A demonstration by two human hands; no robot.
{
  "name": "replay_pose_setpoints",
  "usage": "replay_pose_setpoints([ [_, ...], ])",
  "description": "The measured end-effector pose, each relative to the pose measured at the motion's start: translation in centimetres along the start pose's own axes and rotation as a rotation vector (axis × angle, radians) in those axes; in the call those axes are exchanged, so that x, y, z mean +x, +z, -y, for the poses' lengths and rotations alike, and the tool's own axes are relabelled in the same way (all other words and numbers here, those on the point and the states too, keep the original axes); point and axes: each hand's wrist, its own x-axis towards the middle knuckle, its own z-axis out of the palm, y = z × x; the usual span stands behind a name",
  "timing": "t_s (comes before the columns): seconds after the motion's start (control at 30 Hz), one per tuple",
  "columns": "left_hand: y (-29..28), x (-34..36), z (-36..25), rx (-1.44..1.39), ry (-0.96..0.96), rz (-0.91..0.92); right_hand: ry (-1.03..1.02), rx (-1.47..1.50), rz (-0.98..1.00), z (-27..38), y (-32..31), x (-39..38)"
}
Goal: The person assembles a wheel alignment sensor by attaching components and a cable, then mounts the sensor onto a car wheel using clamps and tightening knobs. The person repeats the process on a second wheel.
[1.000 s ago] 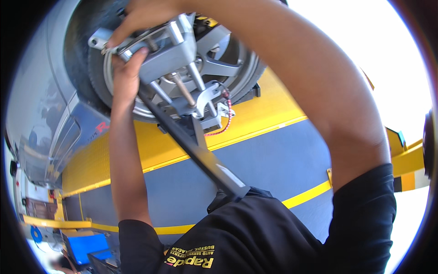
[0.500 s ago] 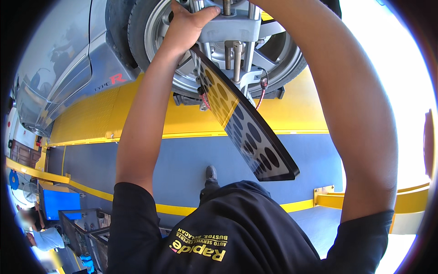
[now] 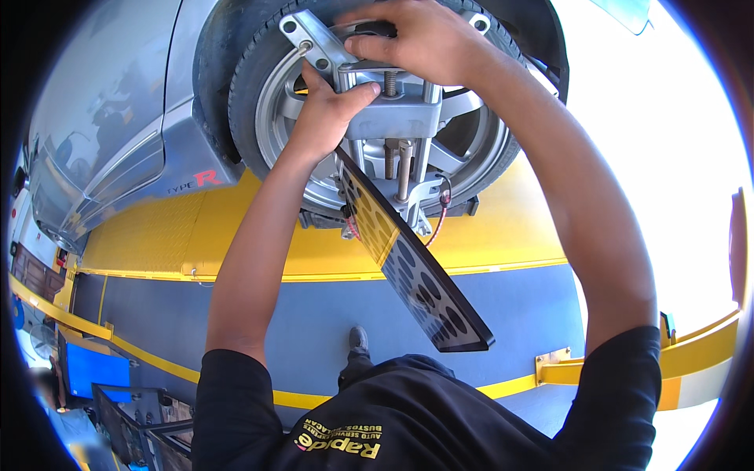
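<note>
A silver wheel clamp (image 3: 393, 122) with upright rods and a threaded spindle is mounted across the face of a car wheel (image 3: 271, 110). My left hand (image 3: 326, 118) grips the left side of its middle block, the thumb lying along the block's top and the fingers partly hidden behind. My right hand (image 3: 428, 43) curls over the clamp's upper end, around a dark knob (image 3: 381, 30) that it mostly covers. From the clamp a black-edged target board (image 3: 416, 271) with dark round spots juts toward me at a slant.
A silver car body (image 3: 118, 102) fills the left. The wheel stands on a yellow ramp (image 3: 236, 235) above a blue-grey floor (image 3: 290, 314). A red coiled cord (image 3: 444, 220) hangs beside the clamp. Yellow rails (image 3: 691, 349) flank me; a blue box (image 3: 94, 373) and a person are at lower left.
The wheel and clamp sit lower in view, showing more of the clamp's top. My right hand, previously beyond the upper edge, is visible at the knob. My left hand keeps its grip.
</note>
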Motion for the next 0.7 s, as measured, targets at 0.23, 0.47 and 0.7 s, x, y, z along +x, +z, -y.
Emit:
replay_pose_setpoints([
  [0.23,-0.1,0.0,0.5,-0.008,0.055,0.018,0.123,-0.353,0.056,3.4,0.3,0.2],
  [0.47,-0.5,0.3,0.8,0.045,0.024,0.038,0.322,-0.455,0.330,6.4,-1.1,0.5],
  [0.7,-0.3,-0.3,0.0,0.117,0.150,0.064,0.132,-0.255,0.312,3.6,-0.6,1.3],
])
